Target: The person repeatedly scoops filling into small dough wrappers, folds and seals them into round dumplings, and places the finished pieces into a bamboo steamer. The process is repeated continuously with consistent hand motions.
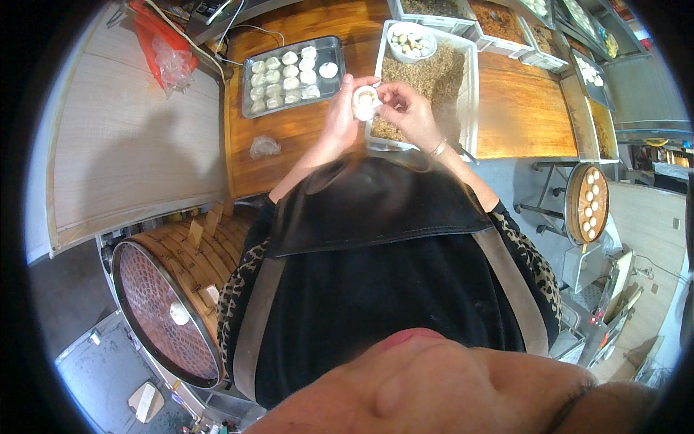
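Note:
My left hand (342, 115) cups a round white dough wrapper (358, 111) with brown crumbly filling and a pale piece in its middle. At the wrapper's right rim, the thumb and fingers of my right hand (409, 111) pinch the dough. Both hands are above the near left edge of a white plastic box (473, 108) of brown minced filling (423, 78). A white bowl (398, 54) of what look like small peeled eggs (413, 42) sits in that box. Left of my hands, a metal tray (324, 49) bears rows of white buns (290, 71).
A crumpled clear plastic bag (265, 147) lies on the wooden table (303, 157). More boxes of filling (496, 21) stand at the back right. Stacked bamboo steamers (179, 244) are at my left; a round tray of buns (581, 206) is at my right.

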The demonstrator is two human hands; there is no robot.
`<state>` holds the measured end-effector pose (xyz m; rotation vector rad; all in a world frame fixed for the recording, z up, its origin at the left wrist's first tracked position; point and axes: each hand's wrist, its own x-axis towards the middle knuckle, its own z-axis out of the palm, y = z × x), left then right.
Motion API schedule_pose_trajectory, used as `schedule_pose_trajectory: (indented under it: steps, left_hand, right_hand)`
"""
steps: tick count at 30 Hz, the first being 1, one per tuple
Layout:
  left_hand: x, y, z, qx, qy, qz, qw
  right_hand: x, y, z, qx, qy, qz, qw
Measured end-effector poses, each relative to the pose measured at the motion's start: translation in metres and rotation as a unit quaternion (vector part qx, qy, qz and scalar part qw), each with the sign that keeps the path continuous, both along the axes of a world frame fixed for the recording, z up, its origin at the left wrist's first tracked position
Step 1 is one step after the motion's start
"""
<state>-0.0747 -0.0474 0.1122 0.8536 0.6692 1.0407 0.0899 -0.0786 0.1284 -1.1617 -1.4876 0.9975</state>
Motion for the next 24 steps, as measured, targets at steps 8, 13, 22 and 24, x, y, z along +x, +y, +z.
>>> schedule_pose_trajectory:
  steps: [8,13,22,24]
  left_hand:
    - [-0.012,-0.004,0.002,-0.017,0.045,-0.038,0.998]
    - [-0.01,-0.003,0.005,0.039,0.071,-0.024,0.996]
    - [-0.006,-0.003,0.006,0.073,-0.032,0.017,0.997]
    - [-0.006,-0.001,0.002,0.061,0.016,0.038,0.997]
  right_hand:
    - [0.002,0.001,-0.011,-0.079,0.129,0.04,0.988]
    - [-0.002,0.0,-0.004,-0.025,0.018,0.019,0.999]
    - [-0.009,-0.004,0.017,-0.123,0.174,0.073,0.974]
    - [-0.012,-0.005,0.019,-0.004,0.027,0.019,0.999]
